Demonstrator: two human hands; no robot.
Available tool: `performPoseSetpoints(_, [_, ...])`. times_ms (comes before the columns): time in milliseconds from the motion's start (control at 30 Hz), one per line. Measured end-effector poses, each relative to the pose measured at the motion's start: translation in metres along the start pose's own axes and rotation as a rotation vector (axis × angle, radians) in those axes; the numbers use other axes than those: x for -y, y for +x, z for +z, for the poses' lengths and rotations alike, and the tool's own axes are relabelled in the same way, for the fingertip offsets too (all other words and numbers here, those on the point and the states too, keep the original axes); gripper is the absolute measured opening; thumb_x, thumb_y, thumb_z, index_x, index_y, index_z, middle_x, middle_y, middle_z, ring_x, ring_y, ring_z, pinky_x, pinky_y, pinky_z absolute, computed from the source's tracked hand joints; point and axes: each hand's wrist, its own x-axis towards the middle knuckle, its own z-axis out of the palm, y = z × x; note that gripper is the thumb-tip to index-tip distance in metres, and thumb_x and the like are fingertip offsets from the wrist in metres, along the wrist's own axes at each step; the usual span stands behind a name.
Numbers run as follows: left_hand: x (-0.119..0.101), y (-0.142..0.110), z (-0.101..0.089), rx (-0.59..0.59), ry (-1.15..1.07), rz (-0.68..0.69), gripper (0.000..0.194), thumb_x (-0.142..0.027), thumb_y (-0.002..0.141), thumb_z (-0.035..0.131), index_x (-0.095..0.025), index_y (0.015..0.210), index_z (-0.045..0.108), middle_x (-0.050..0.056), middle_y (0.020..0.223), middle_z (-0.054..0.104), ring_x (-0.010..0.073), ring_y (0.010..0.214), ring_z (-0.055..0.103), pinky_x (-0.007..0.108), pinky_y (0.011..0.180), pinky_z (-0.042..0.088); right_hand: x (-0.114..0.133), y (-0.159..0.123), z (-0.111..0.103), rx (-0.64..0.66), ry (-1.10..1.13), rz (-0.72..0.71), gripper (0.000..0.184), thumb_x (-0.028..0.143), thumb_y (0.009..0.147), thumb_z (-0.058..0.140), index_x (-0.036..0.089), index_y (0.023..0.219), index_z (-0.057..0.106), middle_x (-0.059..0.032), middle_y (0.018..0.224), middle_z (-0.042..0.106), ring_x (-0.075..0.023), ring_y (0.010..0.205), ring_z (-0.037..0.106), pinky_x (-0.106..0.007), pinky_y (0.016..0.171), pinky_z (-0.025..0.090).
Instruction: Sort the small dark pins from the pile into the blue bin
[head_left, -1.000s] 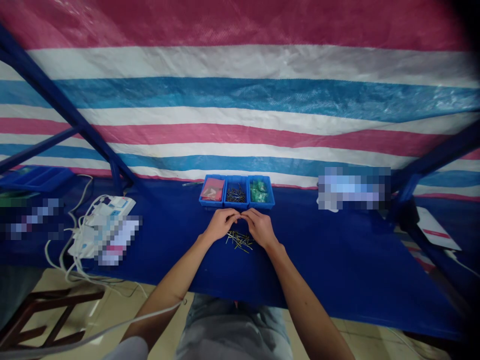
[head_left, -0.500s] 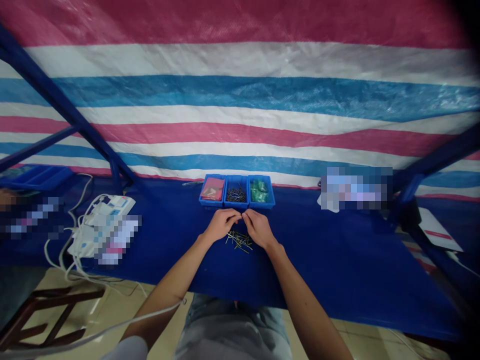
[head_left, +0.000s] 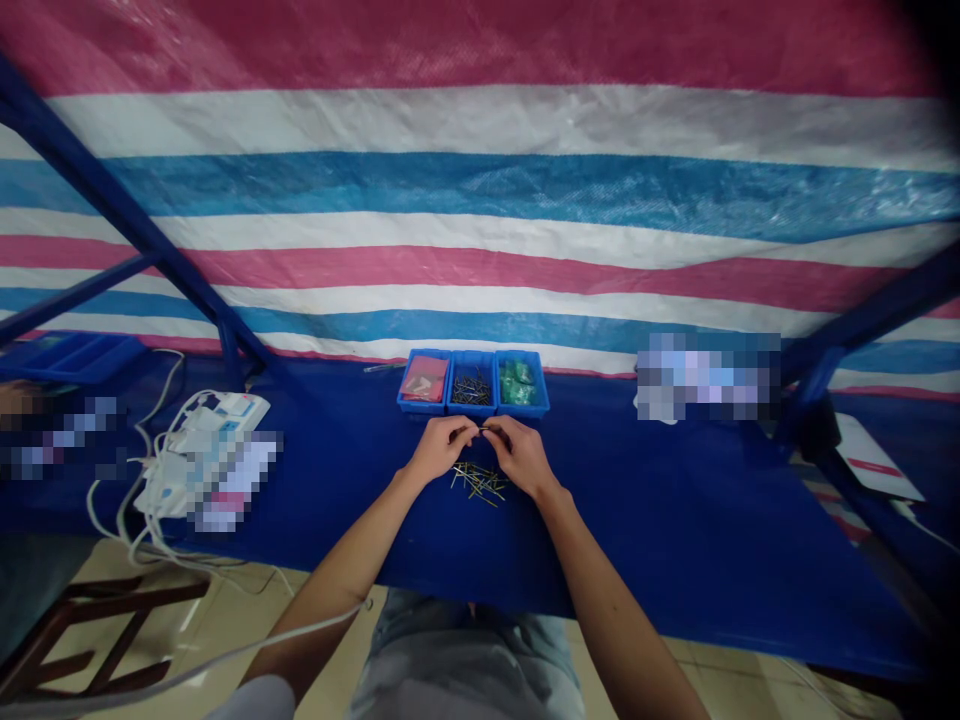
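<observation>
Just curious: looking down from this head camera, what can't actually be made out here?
All from the head view:
The thin piece between the left hand and right hand: fingers hide most of it, so which hand holds it is unclear.
The green contents of the right tray: too small to identify.
The red packet: too small to read.
The patch at the table's right and the one beside the white cables: blurred out.

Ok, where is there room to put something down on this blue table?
Bare blue cover lies right of the right hand. Another patch lies between the white cords and the left hand. The middle is crowded: hands, loose nails and three blue bins.
</observation>
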Motion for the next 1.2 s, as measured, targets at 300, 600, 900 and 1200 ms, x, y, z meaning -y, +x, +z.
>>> performPoseSetpoints(300, [-0.0023, 0.0004, -0.0002, 0.007, -0.015, -0.013, 0.032, -0.037, 0.097, 0.052, -0.015, 0.080, 0.069, 0.002, 0.070, 0.067, 0.0136, 0.064, 0.059, 0.023, 0.067, 0.044, 0.0020, 0.0009, -0.0010, -0.002, 0.005, -0.006, 0.020, 0.028, 0.100, 0.048, 0.023, 0.098, 0.067, -0.0047, 0.091, 0.070, -0.0184, 0.080, 0.065, -0.029, 0.074, 0.049])
performPoseSetpoints(600, [0.0012, 0.0000, 0.0009, -0.010, -0.033, 0.006, 0.029, -0.033, 0.096, 0.054, -0.014, 0.080, 0.069, 0.001, 0.069, 0.067, 0.0132, 0.064, 0.060, 0.022, 0.067, 0.044, 0.0030, 0.0001, -0.0021, 0.003, -0.038, -0.021, 0.021, 0.030, 0.101, 0.047, 0.023, 0.099, 0.066, -0.0046, 0.089, 0.069, -0.0180, 0.076, 0.066, -0.028, 0.074, 0.049])
performPoseSetpoints(900, [0.0007, 0.0002, 0.0010, -0.022, -0.042, 0.003, 0.028, -0.036, 0.095, 0.055, -0.015, 0.084, 0.071, 0.003, 0.071, 0.068, 0.0143, 0.066, 0.061, 0.023, 0.068, 0.045, 0.0040, -0.0003, -0.0009, 0.047, -0.086, -0.024, 0.025, 0.031, 0.103, 0.042, 0.022, 0.096, 0.065, -0.0040, 0.086, 0.070, -0.0177, 0.074, 0.065, -0.028, 0.070, 0.047])
performPoseSetpoints(1200, [0.0012, -0.0005, 0.0013, -0.007, -0.038, -0.010, 0.029, -0.035, 0.096, 0.054, -0.014, 0.083, 0.069, 0.002, 0.070, 0.068, 0.0124, 0.062, 0.058, 0.022, 0.063, 0.042, 0.0010, 0.0002, 0.0016, 0.009, -0.073, -0.045, 0.023, 0.028, 0.101, 0.047, 0.026, 0.110, 0.068, -0.0049, 0.097, 0.070, -0.0183, 0.086, 0.067, -0.028, 0.080, 0.050])
